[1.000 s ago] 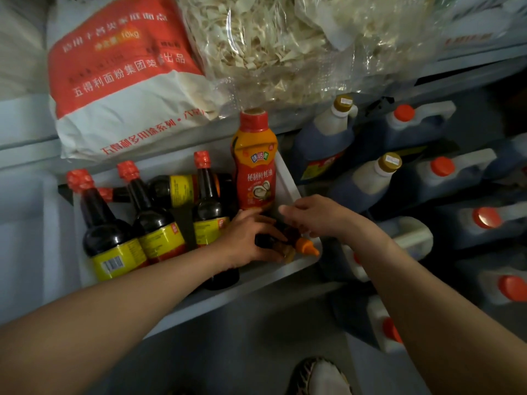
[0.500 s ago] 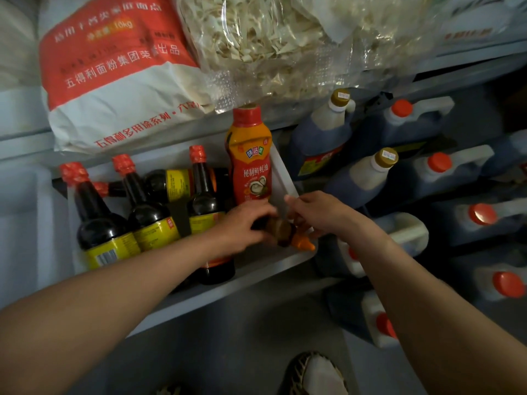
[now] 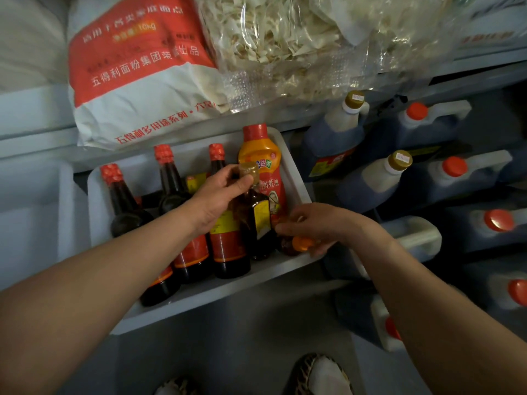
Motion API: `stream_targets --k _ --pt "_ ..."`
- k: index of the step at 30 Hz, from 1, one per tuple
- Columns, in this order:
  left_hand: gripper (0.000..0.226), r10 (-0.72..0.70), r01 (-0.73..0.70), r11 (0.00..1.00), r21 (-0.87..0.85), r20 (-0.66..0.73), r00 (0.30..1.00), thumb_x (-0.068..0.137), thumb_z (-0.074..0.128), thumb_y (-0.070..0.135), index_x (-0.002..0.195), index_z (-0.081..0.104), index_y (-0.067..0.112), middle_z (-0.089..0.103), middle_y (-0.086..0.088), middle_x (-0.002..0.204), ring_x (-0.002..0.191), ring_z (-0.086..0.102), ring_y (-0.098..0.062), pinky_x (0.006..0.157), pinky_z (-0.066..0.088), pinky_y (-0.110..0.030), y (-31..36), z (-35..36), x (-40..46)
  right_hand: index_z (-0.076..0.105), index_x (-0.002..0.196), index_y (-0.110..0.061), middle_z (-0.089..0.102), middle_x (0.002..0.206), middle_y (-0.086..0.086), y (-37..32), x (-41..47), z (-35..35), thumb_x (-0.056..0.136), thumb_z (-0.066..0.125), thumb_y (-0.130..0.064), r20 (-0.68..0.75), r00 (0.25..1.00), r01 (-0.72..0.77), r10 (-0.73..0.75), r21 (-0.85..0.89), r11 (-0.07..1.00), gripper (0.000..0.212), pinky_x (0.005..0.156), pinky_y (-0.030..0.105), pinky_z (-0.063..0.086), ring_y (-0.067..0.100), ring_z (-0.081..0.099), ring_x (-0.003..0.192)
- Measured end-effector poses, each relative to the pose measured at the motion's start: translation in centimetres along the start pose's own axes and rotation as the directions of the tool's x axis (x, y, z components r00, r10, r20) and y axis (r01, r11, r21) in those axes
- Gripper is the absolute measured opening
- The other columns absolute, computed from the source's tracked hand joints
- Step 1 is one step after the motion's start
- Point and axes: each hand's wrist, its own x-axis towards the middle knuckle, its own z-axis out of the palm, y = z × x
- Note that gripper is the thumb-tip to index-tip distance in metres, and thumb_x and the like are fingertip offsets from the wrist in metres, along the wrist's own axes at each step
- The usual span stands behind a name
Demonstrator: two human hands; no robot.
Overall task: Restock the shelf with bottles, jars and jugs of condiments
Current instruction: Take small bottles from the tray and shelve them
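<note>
My left hand (image 3: 221,195) grips the neck of a small dark bottle with a gold cap (image 3: 258,220), holding it upright in the white tray (image 3: 296,178). My right hand (image 3: 316,226) closes on a small orange-capped bottle (image 3: 299,244) lying at the tray's front right corner. Three dark red-capped sauce bottles (image 3: 171,189) stand in the tray to the left. An orange oyster-sauce squeeze bottle (image 3: 263,158) stands behind the held bottle.
A flour sack (image 3: 137,69) and a clear bag of dried strips (image 3: 299,44) lie on the shelf above. Several dark jugs with red or gold caps (image 3: 376,183) fill the shelf at the right. A white bin (image 3: 31,212) sits at the left. My shoes (image 3: 322,374) show below.
My left hand has raised the gold-capped bottle from lying to upright. My right hand shifted slightly right onto the orange-capped bottle.
</note>
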Motion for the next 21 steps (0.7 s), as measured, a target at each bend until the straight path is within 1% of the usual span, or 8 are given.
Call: stream_targets --k 2,4,6,8,10,12,17,21 --pt "0.047 0.011 -0.012 0.999 -0.051 -0.022 1.0 0.081 0.069 0.039 0.123 0.061 0.019 0.073 -0.008 0.114 0.114 0.066 -0.021 0.107 0.045 -0.049 0.4 -0.3 0.2 0.062 0.125 -0.03 0.064 0.117 0.0 0.5 0.4 0.7 0.091 0.065 -0.052 0.045 0.998 0.05 -0.049 -0.035 0.998 0.041 0.089 0.043 0.06 0.022 0.068 0.1" --pt "0.055 0.015 -0.019 0.996 -0.092 -0.044 0.999 0.079 0.073 0.045 0.126 0.061 0.02 0.072 -0.01 0.118 0.118 0.064 -0.023 0.109 0.042 -0.05 1.0 -0.7 0.3 0.068 0.113 -0.043 0.066 0.122 -0.004 1.0 0.6 1.0 0.085 0.064 -0.065 0.061 0.994 0.096 -0.094 -0.036 0.995 0.035 0.101 0.046 0.053 0.02 0.064 0.11" --pt "0.063 0.012 -0.019 0.992 -0.121 -0.06 0.998 0.071 0.08 0.051 0.125 0.063 0.022 0.071 -0.009 0.121 0.121 0.062 -0.026 0.11 0.041 -0.053 1.2 -1.0 0.4 0.067 0.102 -0.055 0.062 0.13 -0.009 1.2 0.7 1.0 0.066 0.066 -0.082 0.101 0.986 0.136 -0.132 -0.042 0.99 0.046 0.108 0.047 0.046 0.019 0.059 0.121" --pt "0.059 0.016 -0.026 0.989 -0.147 -0.071 0.997 0.071 0.08 0.048 0.122 0.064 0.022 0.071 -0.01 0.12 0.118 0.064 -0.027 0.108 0.042 -0.055 1.3 -1.2 0.4 0.066 0.111 -0.054 0.054 0.138 -0.013 1.1 0.6 0.9 0.062 0.073 -0.079 0.139 0.981 0.147 -0.138 -0.058 0.987 0.056 0.11 0.044 0.043 0.016 0.052 0.125" --pt "0.052 0.011 -0.025 0.988 -0.153 -0.087 0.996 0.075 0.076 0.043 0.121 0.063 0.021 0.072 -0.01 0.116 0.115 0.065 -0.027 0.106 0.045 -0.054 1.4 -1.1 0.4 0.06 0.125 -0.047 0.046 0.14 -0.013 1.2 0.6 0.9 0.073 0.08 -0.058 0.125 0.982 0.155 -0.139 -0.129 0.98 0.057 0.108 0.041 0.042 0.014 0.045 0.125" --pt "0.046 0.005 -0.021 0.986 -0.166 -0.098 0.995 0.077 0.073 0.04 0.118 0.063 0.021 0.074 -0.009 0.113 0.113 0.067 -0.026 0.104 0.047 -0.052 1.5 -1.1 0.4 0.059 0.124 -0.046 0.048 0.137 -0.012 1.5 0.9 1.2 0.074 0.084 -0.045 0.061 0.986 0.164 -0.157 -0.153 0.975 0.056 0.105 0.043 0.044 0.016 0.046 0.124" --pt "0.04 -0.01 -0.014 0.98 -0.199 -0.119 0.993 0.079 0.072 0.037 0.114 0.064 0.019 0.075 -0.008 0.102 0.101 0.071 -0.023 0.091 0.054 -0.043 1.6 -1.4 0.4 0.07 0.117 -0.035 0.064 0.118 -0.014 2.3 1.6 1.9 0.079 0.082 -0.04 -0.115 0.955 0.283 -0.272 0.083 0.956 0.04 0.08 0.018 0.046 0.007 0.058 0.11" --pt "0.032 -0.021 -0.005 0.978 -0.209 -0.121 0.992 0.085 0.069 0.038 0.111 0.065 0.02 0.075 -0.007 0.098 0.097 0.071 -0.024 0.088 0.056 -0.042 1.7 -1.5 0.6 0.069 0.117 -0.034 0.066 0.115 -0.014 2.2 2.1 2.8 0.086 0.076 -0.038 -0.132 0.944 0.324 -0.301 0.23 0.917 0.033 0.082 0.021 0.048 0.003 0.06 0.107"
